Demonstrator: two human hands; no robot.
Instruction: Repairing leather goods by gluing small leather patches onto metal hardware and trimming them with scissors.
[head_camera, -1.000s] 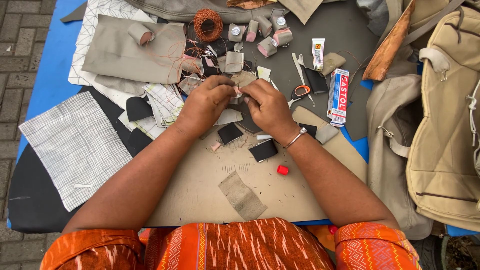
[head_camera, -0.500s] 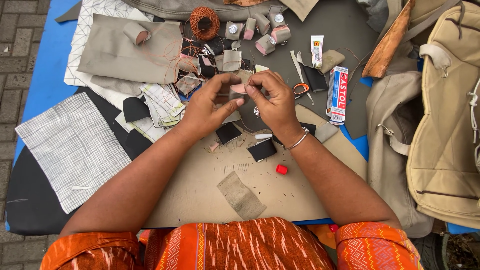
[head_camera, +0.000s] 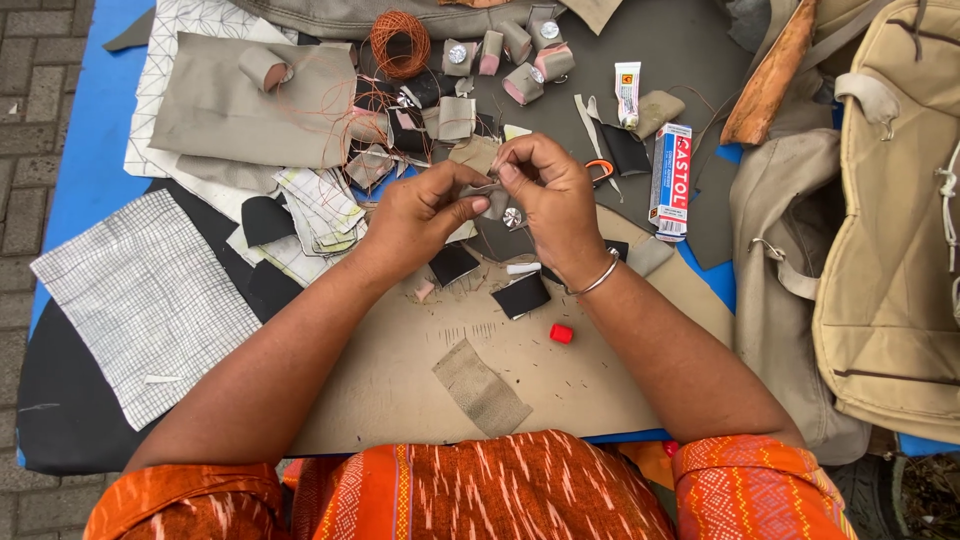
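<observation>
Head view only: my left hand (head_camera: 415, 215) and right hand (head_camera: 545, 195) meet above the tan board (head_camera: 400, 370), fingers of both pinched together on a small grey fabric piece (head_camera: 493, 196). Small silver stud (head_camera: 512, 217) just below it. Red cap (head_camera: 561, 333) lies nearer me on the board.

Bare board (head_camera: 400, 370) lies open below the hands (head_camera: 490, 200); scraps (head_camera: 310, 205), rolls (head_camera: 520, 60) and seemingly tangled thread (head_camera: 400, 45) crowd beyond.
</observation>
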